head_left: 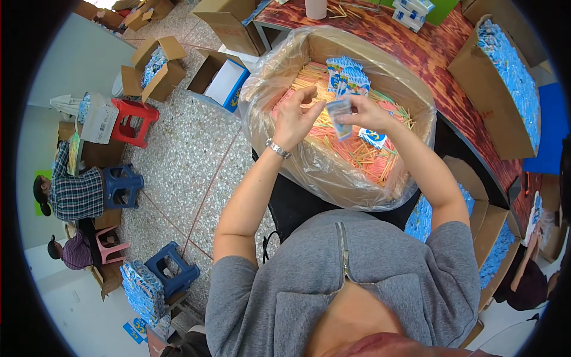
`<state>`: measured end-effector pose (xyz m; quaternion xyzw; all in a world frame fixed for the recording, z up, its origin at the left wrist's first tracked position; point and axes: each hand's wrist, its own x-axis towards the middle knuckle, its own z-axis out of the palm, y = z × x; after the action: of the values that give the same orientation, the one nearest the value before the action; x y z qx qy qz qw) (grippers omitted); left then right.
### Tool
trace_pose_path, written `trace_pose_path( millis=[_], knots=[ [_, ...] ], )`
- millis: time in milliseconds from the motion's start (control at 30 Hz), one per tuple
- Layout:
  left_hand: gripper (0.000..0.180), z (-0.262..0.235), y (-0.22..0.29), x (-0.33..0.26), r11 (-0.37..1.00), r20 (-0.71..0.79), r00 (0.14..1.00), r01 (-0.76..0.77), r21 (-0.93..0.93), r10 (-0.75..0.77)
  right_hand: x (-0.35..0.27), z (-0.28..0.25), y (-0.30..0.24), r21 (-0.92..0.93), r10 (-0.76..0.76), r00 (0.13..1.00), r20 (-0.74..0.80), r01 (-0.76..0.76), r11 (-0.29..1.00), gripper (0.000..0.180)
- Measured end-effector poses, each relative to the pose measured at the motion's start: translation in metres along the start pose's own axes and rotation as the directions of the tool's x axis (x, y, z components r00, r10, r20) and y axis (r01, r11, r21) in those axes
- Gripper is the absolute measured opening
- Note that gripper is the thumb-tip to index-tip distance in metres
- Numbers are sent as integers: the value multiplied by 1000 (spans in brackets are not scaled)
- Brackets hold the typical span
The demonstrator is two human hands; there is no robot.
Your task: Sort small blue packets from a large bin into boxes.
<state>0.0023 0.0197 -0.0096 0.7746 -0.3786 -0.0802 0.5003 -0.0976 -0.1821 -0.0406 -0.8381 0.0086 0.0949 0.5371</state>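
A cardboard box (380, 56) lined with clear plastic stands before me, filled with thin pink, yellow, orange and green sticks (336, 153). Over it my right hand (370, 114) pinches a small blue-and-clear packet (340, 121) between thumb and fingers. My left hand (295, 117), wearing a metal-banded watch (278, 148), hovers just left of that packet with its fingers bent and thumb apart, holding nothing visible. Several blue-and-white packets (348, 74) lie on the sticks beyond my hands. Another blue-and-white packet (373, 138) rests under my right wrist, partly covered.
A red-brown patterned table (425, 50) curves behind the box. Cartons of blue packets (511, 77) stand at the right, more (491, 250) beside my right elbow. On the left floor are an open carton (156, 68), a red stool (132, 122) and blue stools (172, 269). Other people (77, 193) sit far left.
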Motion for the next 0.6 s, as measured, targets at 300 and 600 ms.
trace_pose_path(
  millis=[300,600],
  knots=[
    [44,15,12,-7,341,645,752,646,-683,-135,-19,-13,-53,481,-340,929,-147,367,796,26],
    [20,19,21,-6,742,-103,960,132,-657,-262,-32,-29,-52,649,-85,960,-267,244,720,48]
  ],
)
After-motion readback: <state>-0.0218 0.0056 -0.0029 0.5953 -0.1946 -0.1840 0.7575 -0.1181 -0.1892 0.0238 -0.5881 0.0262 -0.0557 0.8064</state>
